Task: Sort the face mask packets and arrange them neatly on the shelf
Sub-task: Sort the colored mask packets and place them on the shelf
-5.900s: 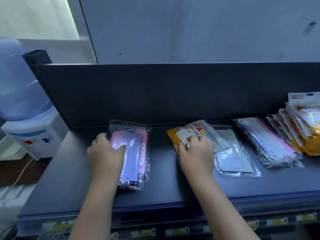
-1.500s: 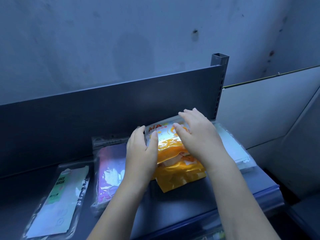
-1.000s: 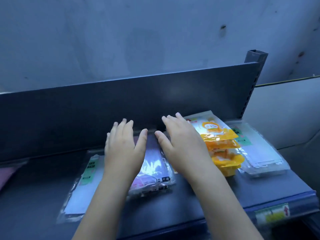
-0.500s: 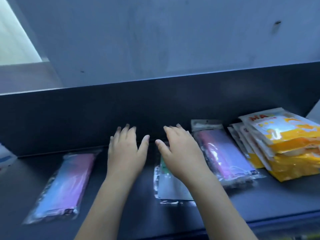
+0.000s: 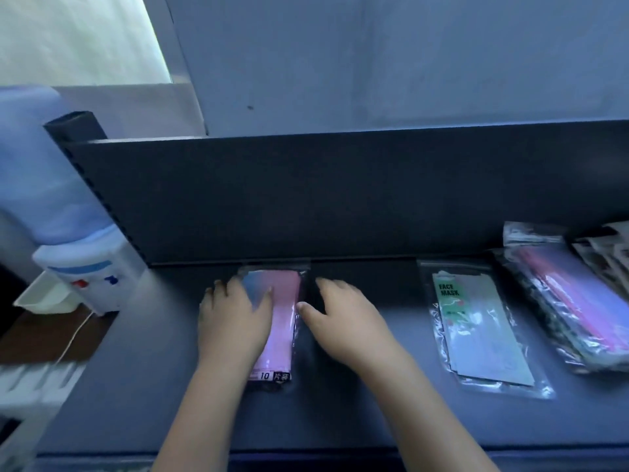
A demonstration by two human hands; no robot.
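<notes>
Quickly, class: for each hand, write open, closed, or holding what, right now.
Left hand: open, fingers flat on the pink-and-blue mask packet in clear plastic.
Right hand: open, beside that packet, holding nothing.

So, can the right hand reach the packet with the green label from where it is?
Probably yes. Only bare shelf lies between the right hand and the green-label packet, which lies flat with nothing on top of it.
</notes>
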